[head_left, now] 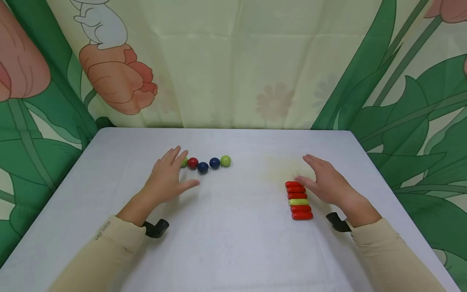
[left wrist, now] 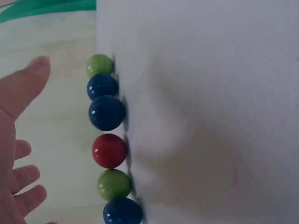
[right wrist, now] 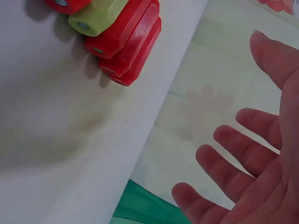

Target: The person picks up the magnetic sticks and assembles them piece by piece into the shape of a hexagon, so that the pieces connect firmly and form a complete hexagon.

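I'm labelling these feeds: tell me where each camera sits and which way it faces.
Head: worn on the head, facing forward and down over the table; left fingers, right fingers and both sleeves show.
Left wrist: on that wrist, facing the row of balls; left fingers at picture left.
Right wrist: on that wrist, facing the rods; right fingers at picture right.
Head and left wrist share the balls.

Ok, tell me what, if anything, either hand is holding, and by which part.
Nothing is held: the left hand is open near the row of balls, and the right hand is open near the row of red and green rods.
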`<state>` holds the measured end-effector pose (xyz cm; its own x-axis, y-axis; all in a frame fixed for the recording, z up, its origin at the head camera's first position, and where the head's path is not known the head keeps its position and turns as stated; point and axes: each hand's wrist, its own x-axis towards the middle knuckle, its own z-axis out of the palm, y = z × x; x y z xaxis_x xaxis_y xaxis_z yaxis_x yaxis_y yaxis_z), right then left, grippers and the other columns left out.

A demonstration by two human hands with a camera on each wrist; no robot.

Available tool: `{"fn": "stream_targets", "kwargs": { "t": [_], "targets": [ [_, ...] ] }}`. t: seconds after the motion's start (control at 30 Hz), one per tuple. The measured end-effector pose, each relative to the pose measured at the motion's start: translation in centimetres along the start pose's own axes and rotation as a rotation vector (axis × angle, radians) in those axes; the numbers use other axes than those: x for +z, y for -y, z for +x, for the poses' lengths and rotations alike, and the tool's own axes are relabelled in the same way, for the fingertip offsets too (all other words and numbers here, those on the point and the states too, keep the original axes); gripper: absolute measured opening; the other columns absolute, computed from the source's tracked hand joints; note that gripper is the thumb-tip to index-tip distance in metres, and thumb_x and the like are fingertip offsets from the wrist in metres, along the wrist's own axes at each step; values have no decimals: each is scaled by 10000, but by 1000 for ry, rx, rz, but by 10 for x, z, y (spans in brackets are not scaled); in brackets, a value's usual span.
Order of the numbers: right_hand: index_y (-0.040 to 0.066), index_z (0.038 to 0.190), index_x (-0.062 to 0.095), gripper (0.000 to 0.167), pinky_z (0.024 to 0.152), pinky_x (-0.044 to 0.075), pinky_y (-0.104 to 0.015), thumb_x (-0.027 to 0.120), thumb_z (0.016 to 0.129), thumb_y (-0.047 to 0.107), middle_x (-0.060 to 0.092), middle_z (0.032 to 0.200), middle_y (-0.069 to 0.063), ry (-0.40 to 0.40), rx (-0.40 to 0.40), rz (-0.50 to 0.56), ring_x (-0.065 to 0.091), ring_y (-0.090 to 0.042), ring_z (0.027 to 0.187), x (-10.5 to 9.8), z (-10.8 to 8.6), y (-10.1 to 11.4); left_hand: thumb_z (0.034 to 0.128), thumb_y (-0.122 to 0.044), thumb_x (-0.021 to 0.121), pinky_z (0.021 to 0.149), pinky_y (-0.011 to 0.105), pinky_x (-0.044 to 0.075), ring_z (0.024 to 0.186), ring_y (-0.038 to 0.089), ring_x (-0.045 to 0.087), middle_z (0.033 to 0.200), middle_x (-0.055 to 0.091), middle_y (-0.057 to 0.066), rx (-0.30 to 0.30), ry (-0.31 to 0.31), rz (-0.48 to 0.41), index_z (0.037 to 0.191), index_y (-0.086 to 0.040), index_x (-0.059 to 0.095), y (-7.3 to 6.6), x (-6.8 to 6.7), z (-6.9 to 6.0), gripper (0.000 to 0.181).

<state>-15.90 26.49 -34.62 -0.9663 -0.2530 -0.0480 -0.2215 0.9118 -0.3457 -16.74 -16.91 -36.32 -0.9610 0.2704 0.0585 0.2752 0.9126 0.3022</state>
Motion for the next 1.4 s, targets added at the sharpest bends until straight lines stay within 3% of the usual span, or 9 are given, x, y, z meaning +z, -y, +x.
{"fn": "stream_targets", "kwargs": {
  "t": [0.23,0.43,0.73,1.13,1.4],
  "targets": [
    [-21,1430,490,576,1030,389,-618,685,954,237,487,1419,-276,6,-20,26,422,-474,1309,9,7,-3,888,-356,772,1108,581,312,1393,420,346,1551,362,206,42,16,-33,1467,-2,460,-2,15,17,747],
    [1,1394,547,481,963,471,-579,673,960,167,546,1355,-260,77,35,35,487,-456,1242,16,18,-5,936,-279,721,1003,589,394,1345,380,408,1487,485,125,79,35,22,1412,-67,560,-2,25,33,545],
    [8,1337,596,387,931,509,-521,638,982,156,601,1269,-229,161,62,67,529,-408,1161,22,30,-10,954,-200,698,1030,532,333,1282,328,434,1329,630,66,15,68,-17,1336,-138,648,-8,30,47,390],
    [23,1218,674,278,875,537,-465,653,969,144,657,1150,-166,176,55,62,563,-339,1054,25,36,-16,951,-190,706,1019,535,311,1236,311,465,1270,664,60,-8,83,-6,1256,-145,698,-13,31,49,309],
    [29,1188,699,255,810,561,-401,677,956,131,674,1081,-133,184,29,33,573,-307,985,27,44,-10,919,-211,747,1024,538,368,1162,322,536,1196,685,68,45,86,-30,1190,-124,718,-15,37,42,287]
  ]
}}
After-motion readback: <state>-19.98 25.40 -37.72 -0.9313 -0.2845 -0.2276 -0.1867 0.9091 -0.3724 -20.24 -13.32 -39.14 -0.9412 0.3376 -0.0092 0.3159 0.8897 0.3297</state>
